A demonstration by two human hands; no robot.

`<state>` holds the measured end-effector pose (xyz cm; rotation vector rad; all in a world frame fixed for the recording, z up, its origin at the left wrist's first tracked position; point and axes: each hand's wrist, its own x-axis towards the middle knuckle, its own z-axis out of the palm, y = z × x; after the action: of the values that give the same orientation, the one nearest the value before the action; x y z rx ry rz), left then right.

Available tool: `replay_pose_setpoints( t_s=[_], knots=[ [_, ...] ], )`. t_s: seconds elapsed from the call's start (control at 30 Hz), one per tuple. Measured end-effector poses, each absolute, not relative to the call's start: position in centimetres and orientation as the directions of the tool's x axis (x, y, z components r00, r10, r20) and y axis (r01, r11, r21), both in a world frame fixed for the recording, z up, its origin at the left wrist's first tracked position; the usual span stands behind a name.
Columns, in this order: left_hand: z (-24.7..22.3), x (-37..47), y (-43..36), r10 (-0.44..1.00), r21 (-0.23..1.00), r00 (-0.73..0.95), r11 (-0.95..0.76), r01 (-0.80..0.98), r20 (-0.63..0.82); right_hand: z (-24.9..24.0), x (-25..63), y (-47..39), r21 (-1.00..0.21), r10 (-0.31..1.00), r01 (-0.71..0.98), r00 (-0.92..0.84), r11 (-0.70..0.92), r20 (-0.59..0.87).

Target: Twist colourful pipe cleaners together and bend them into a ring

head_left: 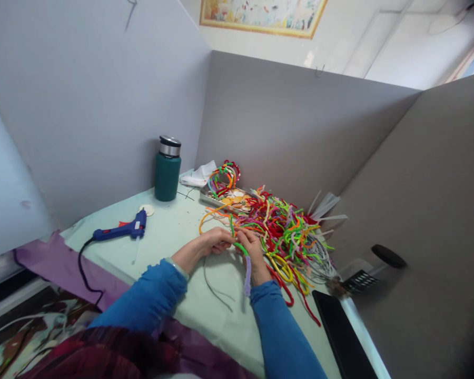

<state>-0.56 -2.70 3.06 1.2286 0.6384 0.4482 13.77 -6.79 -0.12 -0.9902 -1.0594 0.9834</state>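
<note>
My left hand [217, 241] and my right hand [252, 252] meet over the table, fingertips pinched close together. Between them is a pipe cleaner [242, 249], green along its upper part; a fuzzy purple length [247, 276] hangs below my right hand. The green end sticks up above my fingers. Both hands are closed on it, though the exact grip is hidden. A thin grey wire [211, 284] curves on the table beneath my left hand. Just beyond my right hand lies a big heap of colourful pipe cleaners [280, 221].
A blue glue gun [122, 230] with a black cord lies at the left. Behind it stands a green thermos [168, 171]. A metal tray [211, 198] holds small discs and a pipe-cleaner ring [225, 179]. A black flat object [342, 337] lies at the right edge. Grey partitions [284, 116] enclose the table.
</note>
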Motion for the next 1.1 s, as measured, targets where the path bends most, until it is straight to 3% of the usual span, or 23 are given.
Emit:
replay_pose_setpoints(
  t_s=[0.23, 0.57, 0.7, 0.93, 1.1],
  knots=[
    [2.7, -0.5, -2.9, 0.64, 0.979, 0.746, 0.186, 0.083, -0.185, 0.6, 13.6, -7.3, -0.966, 0.973, -0.128, 0.077, 0.227, 0.218],
    [3.7, -0.5, -3.4, 0.698, 0.972, 0.715, 0.137, -0.189, 0.041, 0.2, 13.6, -6.7, -0.908, 0.976, -0.368, 0.159, 0.199, 0.149],
    [3.6, -0.4, -3.3, 0.723, 0.963, 0.685, 0.112, -0.243, 0.089, 0.3, 13.4, -6.7, -0.909, 0.971, -0.366, 0.199, 0.202, 0.135],
    [3.2, -0.3, -2.6, 0.811, 0.947, 0.58, 0.13, -0.295, 0.069, 0.4, 13.3, -7.2, -0.9, 0.957, -0.328, 0.143, 0.285, 0.251],
    [3.1, -0.1, -2.5, 0.876, 0.95, 0.482, 0.144, -0.275, 0.007, 0.6, 13.4, -7.3, -0.922, 0.963, -0.285, 0.138, 0.262, 0.231]
  ],
)
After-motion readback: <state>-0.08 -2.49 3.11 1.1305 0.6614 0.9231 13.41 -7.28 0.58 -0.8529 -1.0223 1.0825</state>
